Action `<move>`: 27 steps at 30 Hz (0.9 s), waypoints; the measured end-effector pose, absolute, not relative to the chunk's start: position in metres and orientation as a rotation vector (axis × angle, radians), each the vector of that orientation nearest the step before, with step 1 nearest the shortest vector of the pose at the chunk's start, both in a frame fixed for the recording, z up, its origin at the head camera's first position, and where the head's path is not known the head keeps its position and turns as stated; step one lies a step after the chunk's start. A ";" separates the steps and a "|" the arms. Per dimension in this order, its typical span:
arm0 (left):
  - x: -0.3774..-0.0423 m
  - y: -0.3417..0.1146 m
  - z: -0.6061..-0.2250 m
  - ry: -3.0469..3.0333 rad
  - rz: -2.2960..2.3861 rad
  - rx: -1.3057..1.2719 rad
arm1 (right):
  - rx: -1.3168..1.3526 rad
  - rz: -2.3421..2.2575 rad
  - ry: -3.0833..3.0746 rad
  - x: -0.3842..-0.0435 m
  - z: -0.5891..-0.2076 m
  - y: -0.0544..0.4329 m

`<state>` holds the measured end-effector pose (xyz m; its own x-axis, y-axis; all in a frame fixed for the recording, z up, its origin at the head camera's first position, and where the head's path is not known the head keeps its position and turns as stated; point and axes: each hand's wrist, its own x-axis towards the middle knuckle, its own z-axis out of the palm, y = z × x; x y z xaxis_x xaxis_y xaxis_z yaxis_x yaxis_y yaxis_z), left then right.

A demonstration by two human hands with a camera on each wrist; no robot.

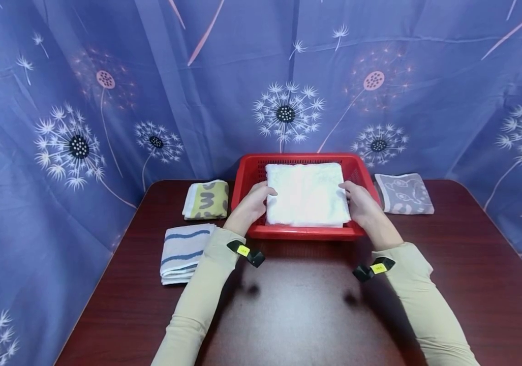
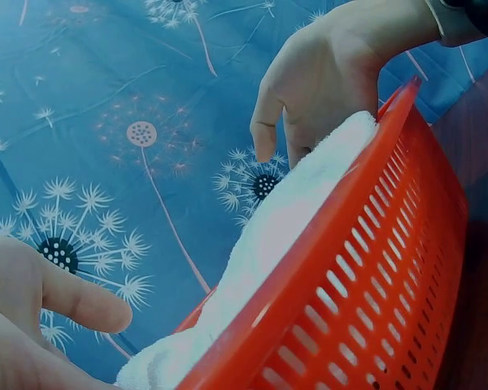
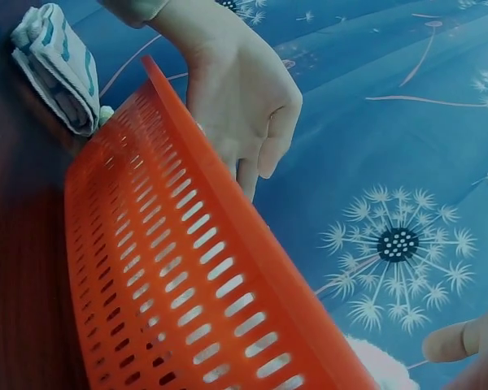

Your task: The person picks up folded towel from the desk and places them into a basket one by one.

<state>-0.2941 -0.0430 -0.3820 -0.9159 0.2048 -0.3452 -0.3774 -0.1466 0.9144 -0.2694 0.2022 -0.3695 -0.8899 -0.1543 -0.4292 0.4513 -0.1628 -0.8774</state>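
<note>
I have the folded white towel (image 1: 306, 195) in the red basket (image 1: 304, 233), the left hand (image 1: 251, 201) and right hand (image 1: 363, 203) at its opposite sides; with fingers partly hidden, I can't tell if they pinch it or merely touch. Uneven release could slump the fold, and dragging it forward could snag its near edge on the basket.

In head view we can't see most fingers of L hand (image 1: 252, 203) & R hand (image 1: 361, 202), hidden at edges of white towel (image 1: 305, 193), which hides much of floor of red basket (image 1: 306, 233). L sleeve (image 1: 200, 300) covers pt. of striped towel (image 1: 180, 254); both sleeves run off near side. Yellow tags (image 1: 243, 250): text too sm. for us. Each wrist cam crops its own hand at pic edge.
</note>
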 end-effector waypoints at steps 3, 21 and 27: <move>-0.295 -0.043 -0.383 1.755 2.117 -0.216 | 0.324 -2.118 1.696 -0.270 -0.371 0.202; -0.297 -0.041 -0.387 1.725 2.121 -0.310 | 0.339 -2.102 1.683 -0.274 -0.378 0.201; -0.297 -0.042 -0.390 1.717 2.141 -0.312 | 0.346 -2.066 1.707 -0.275 -0.380 0.199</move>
